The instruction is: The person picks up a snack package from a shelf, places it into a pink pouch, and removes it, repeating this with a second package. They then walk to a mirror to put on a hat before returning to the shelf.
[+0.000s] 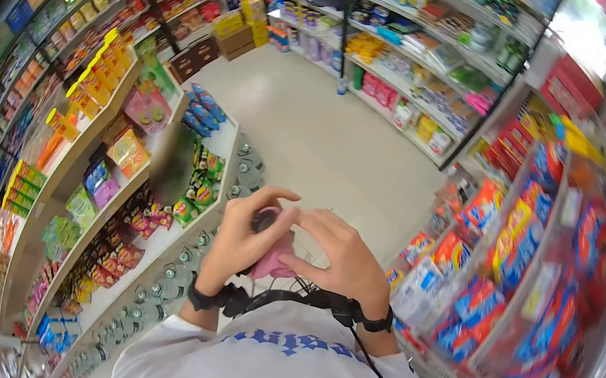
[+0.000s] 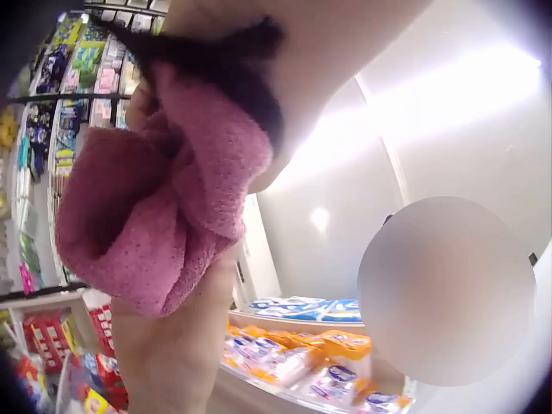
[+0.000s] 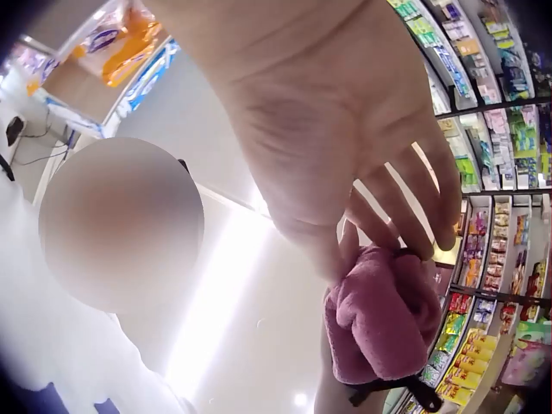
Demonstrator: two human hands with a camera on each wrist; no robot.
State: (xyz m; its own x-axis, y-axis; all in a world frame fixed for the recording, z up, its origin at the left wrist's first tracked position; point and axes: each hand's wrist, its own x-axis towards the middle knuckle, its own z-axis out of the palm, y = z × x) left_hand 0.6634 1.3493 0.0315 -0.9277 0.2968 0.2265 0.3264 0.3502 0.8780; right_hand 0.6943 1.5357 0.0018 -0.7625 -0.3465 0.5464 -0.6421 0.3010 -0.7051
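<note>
I stand in a shop aisle and hold a pink fuzzy cloth item point(image 1: 271, 262) in front of my chest with both hands. My left hand point(image 1: 265, 216) grips it from the left, fingers curled over its top. In the left wrist view the pink cloth point(image 2: 159, 211) bunches against my palm, with a dark fuzzy part point(image 2: 237, 73) above it. My right hand point(image 1: 312, 229) comes from the right. In the right wrist view its fingertips point(image 3: 427, 237) and thumb pinch the top of the pink cloth point(image 3: 379, 319). A black strap point(image 3: 405, 392) hangs below it.
A low shelf of snack packets point(image 1: 123, 159) runs along my left, with bottles point(image 1: 178, 264) on its lowest row. On my right stands a rack of bagged goods point(image 1: 517, 249). The pale floor point(image 1: 328, 137) leads to more shelves point(image 1: 419, 72) at the back.
</note>
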